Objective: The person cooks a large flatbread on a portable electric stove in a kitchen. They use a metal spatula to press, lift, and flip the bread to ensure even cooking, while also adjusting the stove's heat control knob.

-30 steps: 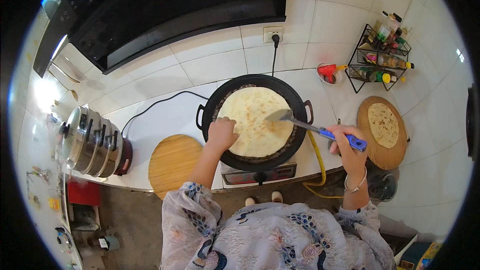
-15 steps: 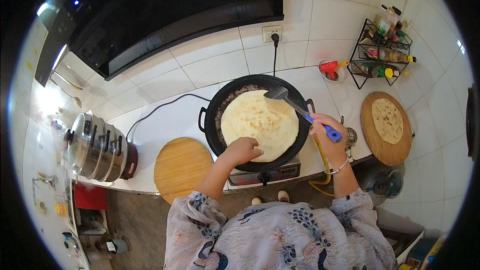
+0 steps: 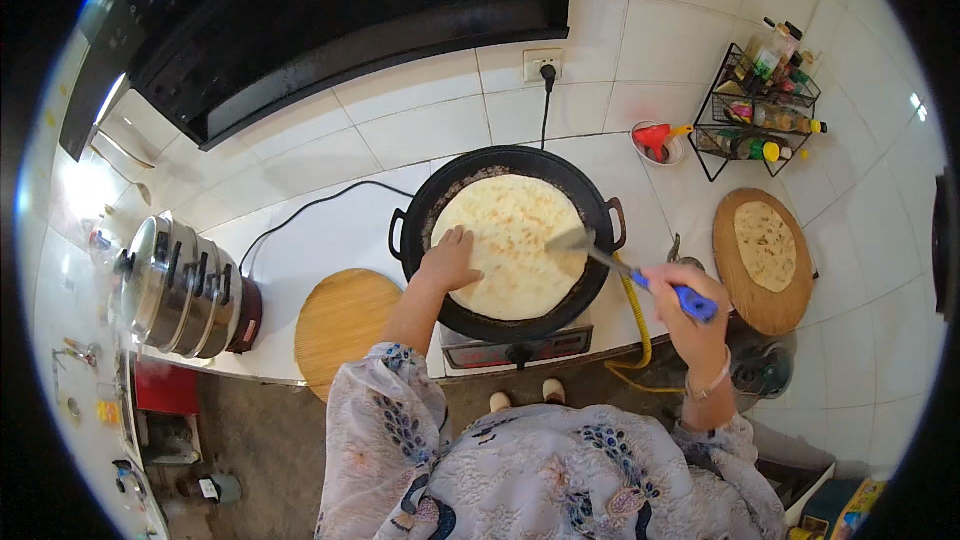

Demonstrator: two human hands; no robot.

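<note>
Seen from my remote station, a broad, pale, round flatbread with light brown spots (image 3: 515, 260) lies at the centre of the frame, inside a wide, black, round pan with two loop handles (image 3: 415, 240). The left hand (image 3: 450, 262) reaches over the bread's left part, its fingers extended and clasping nothing; I cannot tell how firmly they press. The right hand (image 3: 690, 302), right of centre and outside the pan's rim, is clamped around the blue handle of a grey metal spatula (image 3: 606, 258). The spatula's long axis slants from this grip toward the upper left, bringing its blurred blade over the bread's right part; I cannot tell whether blade and bread touch. The bread thus lies to the left and slightly above the right hand, while the left hand is the nearer; being round, the bread shows no clear long axis. Among the containers on the white tabletop (image 3: 350, 230), I note at upper right a small white bowl (image 3: 681, 151) with a red tool (image 3: 652, 138) in it, and a black wire rack (image 3: 742, 127) carrying assorted bottles (image 3: 785, 119). At left stands a tiered silver steamer with a transparent lid (image 3: 180, 285), its contents hidden from me.
</note>
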